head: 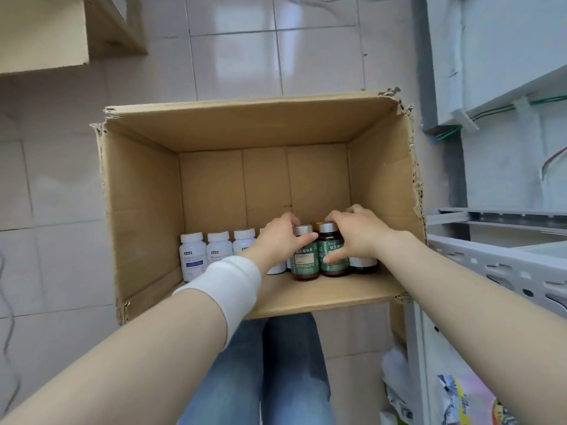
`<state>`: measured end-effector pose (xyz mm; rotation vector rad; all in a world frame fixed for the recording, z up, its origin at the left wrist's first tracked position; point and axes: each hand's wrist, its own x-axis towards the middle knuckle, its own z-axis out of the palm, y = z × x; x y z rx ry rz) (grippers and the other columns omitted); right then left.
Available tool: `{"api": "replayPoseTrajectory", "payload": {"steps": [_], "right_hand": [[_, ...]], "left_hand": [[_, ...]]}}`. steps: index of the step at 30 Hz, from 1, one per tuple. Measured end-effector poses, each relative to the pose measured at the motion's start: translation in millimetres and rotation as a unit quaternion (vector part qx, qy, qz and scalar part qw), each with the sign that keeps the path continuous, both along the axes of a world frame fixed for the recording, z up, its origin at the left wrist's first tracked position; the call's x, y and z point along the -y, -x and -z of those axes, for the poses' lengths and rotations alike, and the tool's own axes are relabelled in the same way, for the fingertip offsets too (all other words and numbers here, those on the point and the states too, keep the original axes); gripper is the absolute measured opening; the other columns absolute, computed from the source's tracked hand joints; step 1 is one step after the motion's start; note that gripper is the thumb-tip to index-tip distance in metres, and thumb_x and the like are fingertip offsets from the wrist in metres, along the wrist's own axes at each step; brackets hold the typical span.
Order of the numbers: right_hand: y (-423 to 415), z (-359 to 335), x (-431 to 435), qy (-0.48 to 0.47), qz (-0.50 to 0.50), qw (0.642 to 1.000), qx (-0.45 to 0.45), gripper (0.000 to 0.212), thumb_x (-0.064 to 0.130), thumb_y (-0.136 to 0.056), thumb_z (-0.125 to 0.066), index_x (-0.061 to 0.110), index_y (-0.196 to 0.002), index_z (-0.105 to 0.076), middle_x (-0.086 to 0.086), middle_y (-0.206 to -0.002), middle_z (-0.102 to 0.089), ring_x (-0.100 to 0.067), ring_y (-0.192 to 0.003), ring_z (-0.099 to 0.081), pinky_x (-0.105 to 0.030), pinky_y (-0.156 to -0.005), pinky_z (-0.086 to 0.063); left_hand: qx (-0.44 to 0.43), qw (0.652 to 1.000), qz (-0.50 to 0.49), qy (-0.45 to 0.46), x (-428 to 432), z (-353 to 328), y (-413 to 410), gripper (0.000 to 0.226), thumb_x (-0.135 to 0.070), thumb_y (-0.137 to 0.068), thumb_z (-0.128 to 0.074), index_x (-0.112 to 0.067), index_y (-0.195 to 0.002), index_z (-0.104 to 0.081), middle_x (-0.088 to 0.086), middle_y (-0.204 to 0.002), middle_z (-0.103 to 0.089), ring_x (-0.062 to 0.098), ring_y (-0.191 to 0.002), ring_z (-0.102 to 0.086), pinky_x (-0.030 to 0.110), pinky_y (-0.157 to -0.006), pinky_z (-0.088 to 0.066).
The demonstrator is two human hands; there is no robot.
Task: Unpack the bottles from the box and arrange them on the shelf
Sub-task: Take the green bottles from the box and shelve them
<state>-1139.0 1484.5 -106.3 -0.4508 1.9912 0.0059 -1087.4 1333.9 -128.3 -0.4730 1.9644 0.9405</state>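
An open cardboard box sits on the tiled floor in front of me. Along its near wall stand several bottles: white ones on the left, brown ones with green labels on the right. My left hand curls around a silver-capped brown bottle. My right hand grips the neighbouring brown bottle, fingers over its cap and thumb on the label. Another dark bottle is partly hidden under my right wrist. The grey metal shelf stands at the right.
A second cardboard box is at the top left. Plastic packets lie low in the shelf at the bottom right. My legs in jeans are just below the box. Grey conduit with wires runs up the right wall.
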Motion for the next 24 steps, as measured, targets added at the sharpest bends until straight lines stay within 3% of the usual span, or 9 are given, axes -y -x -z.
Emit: {"api": "replayPoseTrajectory", "payload": {"steps": [5,8,12,14,19,22,24], "right_hand": [[0.9,-1.9,-4.5,0.041,0.114,0.992,0.02,0.09,0.046,-0.062,-0.08,0.025,-0.138,-0.037,-0.012,-0.135,-0.036,-0.029,-0.131,-0.032,-0.038,-0.109,-0.032],[-2.6,-13.4,-3.4,0.095,0.178,0.98,0.004,0.089,0.039,-0.06,-0.083,0.027,-0.136,-0.039,-0.009,-0.128,-0.041,-0.023,-0.129,-0.031,-0.038,-0.109,-0.033],[-8.0,-49.5,1.8,0.18,0.288,0.94,-0.004,0.078,0.028,-0.068,-0.081,0.028,-0.135,-0.04,0.004,-0.11,-0.044,-0.018,-0.126,-0.029,-0.035,-0.107,-0.03],[-11.4,-72.0,4.1,0.214,0.351,0.912,0.005,0.075,0.023,-0.071,-0.079,0.03,-0.134,-0.039,0.005,-0.112,-0.046,-0.017,-0.124,-0.036,-0.032,-0.101,-0.033],[-32.6,-143.0,14.1,0.275,0.523,0.806,0.04,0.084,0.01,-0.075,-0.075,0.026,-0.142,-0.027,0.0,-0.117,-0.043,-0.018,-0.109,-0.048,-0.032,-0.093,-0.044],[-54.4,-182.3,19.6,0.301,0.593,0.747,0.03,0.072,0.009,-0.077,-0.073,0.014,-0.138,-0.035,-0.006,-0.127,-0.052,-0.022,-0.112,-0.054,-0.039,-0.101,-0.045],[-74.6,-210.3,24.9,0.331,0.633,0.699,0.031,0.062,0.007,-0.079,-0.07,0.011,-0.134,-0.04,-0.01,-0.12,-0.058,-0.025,-0.112,-0.057,-0.044,-0.102,-0.045]], "left_hand": [[0.012,0.992,-0.113,-0.055,8.2,-1.6,-1.6,0.05,-0.037,-0.085,-0.065,-0.01,-0.125,-0.051,0.007,-0.118,-0.058,0.023,-0.11,-0.056,0.03,-0.088,-0.046],[0.005,0.973,-0.215,-0.087,23.3,-19.5,0.8,0.044,-0.031,-0.084,-0.068,-0.011,-0.121,-0.055,-0.006,-0.1,-0.057,0.016,-0.099,-0.056,0.03,-0.083,-0.049],[0.038,0.937,-0.316,-0.146,50.4,-56.0,8.5,0.032,-0.028,-0.085,-0.067,-0.008,-0.111,-0.062,0.002,-0.106,-0.063,0.018,-0.104,-0.06,0.029,-0.078,-0.053],[0.03,0.928,-0.328,-0.174,60.5,-81.2,12.1,0.023,-0.027,-0.087,-0.065,-0.008,-0.1,-0.065,0.003,-0.103,-0.065,0.015,-0.1,-0.061,0.027,-0.073,-0.054],[-0.073,0.926,-0.308,-0.207,72.7,-160.5,18.7,0.011,-0.03,-0.088,-0.062,-0.024,-0.097,-0.061,-0.001,-0.101,-0.064,0.015,-0.098,-0.061,0.031,-0.087,-0.05],[-0.133,0.927,-0.272,-0.22,75.6,-213.3,18.9,0.022,-0.032,-0.089,-0.06,-0.02,-0.108,-0.055,-0.001,-0.103,-0.064,0.013,-0.094,-0.06,0.024,-0.074,-0.047],[-0.158,0.928,-0.247,-0.228,77.9,-245.7,15.8,0.034,-0.037,-0.089,-0.059,-0.019,-0.117,-0.051,0.004,-0.113,-0.063,0.017,-0.1,-0.059,0.027,-0.074,-0.046]]}}
